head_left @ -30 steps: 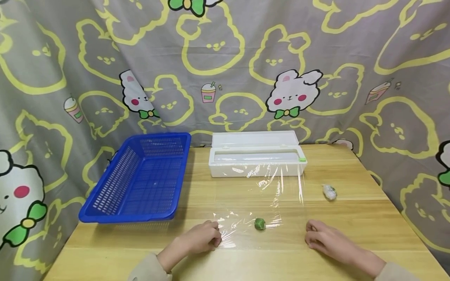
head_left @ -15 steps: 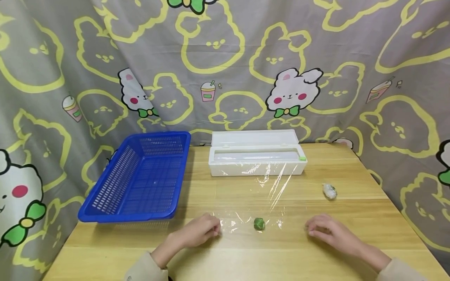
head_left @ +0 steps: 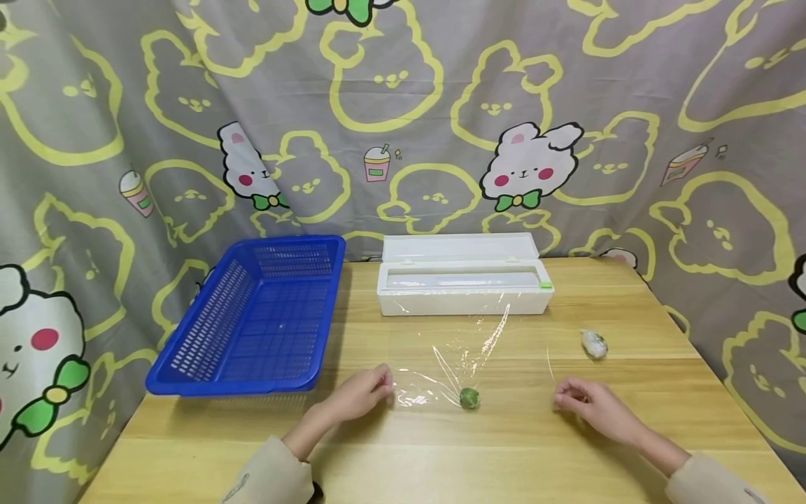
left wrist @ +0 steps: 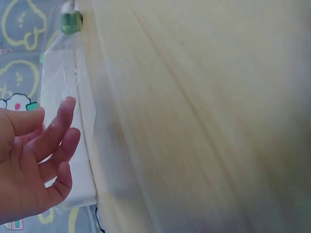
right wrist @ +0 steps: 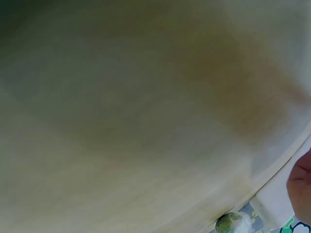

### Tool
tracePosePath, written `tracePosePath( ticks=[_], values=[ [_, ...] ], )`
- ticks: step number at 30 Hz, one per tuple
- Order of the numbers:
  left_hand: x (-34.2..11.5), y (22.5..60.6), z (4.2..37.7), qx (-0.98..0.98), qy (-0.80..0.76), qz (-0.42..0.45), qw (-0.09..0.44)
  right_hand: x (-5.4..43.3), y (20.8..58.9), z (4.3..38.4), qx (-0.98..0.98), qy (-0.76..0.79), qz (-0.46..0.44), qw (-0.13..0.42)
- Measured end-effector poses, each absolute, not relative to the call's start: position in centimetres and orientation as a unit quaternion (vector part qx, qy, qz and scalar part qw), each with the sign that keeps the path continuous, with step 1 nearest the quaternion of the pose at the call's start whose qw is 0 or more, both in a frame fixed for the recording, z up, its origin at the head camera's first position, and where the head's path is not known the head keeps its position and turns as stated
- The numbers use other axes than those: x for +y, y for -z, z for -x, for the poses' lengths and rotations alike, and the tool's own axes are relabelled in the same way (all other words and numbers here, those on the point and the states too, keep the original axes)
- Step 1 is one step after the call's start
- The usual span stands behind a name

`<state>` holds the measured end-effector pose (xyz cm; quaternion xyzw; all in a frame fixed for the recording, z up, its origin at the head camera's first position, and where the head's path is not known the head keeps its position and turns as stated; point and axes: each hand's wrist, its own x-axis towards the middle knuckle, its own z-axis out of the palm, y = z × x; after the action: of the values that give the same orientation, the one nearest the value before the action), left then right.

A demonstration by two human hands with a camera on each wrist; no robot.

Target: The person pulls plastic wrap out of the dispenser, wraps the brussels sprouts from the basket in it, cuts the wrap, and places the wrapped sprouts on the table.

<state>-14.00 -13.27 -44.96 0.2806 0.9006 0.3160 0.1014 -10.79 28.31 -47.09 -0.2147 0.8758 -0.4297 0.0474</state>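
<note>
A sheet of clear cling film [head_left: 418, 397] runs from the white dispenser box [head_left: 466, 299] toward the person. My left hand [head_left: 360, 396] pinches its near left corner, and my right hand [head_left: 595, 408] grips its near right corner with curled fingers. A small round green vegetable [head_left: 469, 397], like a Brussels sprout, sits at the film's near edge between the hands, and creases in the film fan out from it. In the left wrist view the fingers [left wrist: 65, 109] are bent beside the film. Only part of the right hand shows in the right wrist view.
A blue plastic basket [head_left: 245, 386] stands at the left of the wooden table [head_left: 478, 469]. A film-wrapped green piece [head_left: 595, 344] lies to the right. The box's lid [head_left: 460, 247] is raised at the back, before a patterned curtain [head_left: 428, 91].
Both hands have moved a little away from the person, toward the box, with the film's near edge. Creases in the film now converge on the green vegetable.
</note>
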Motion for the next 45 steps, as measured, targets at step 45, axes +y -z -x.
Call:
tracePosePath(
  ticks=[45],
  values=[
    [-13.1, 46.3, 17.2, 0.831, -0.402, -0.300, 0.239, 26.7, 47.3, 12.2, 0.921, 0.360, 0.119, 0.091]
  ],
)
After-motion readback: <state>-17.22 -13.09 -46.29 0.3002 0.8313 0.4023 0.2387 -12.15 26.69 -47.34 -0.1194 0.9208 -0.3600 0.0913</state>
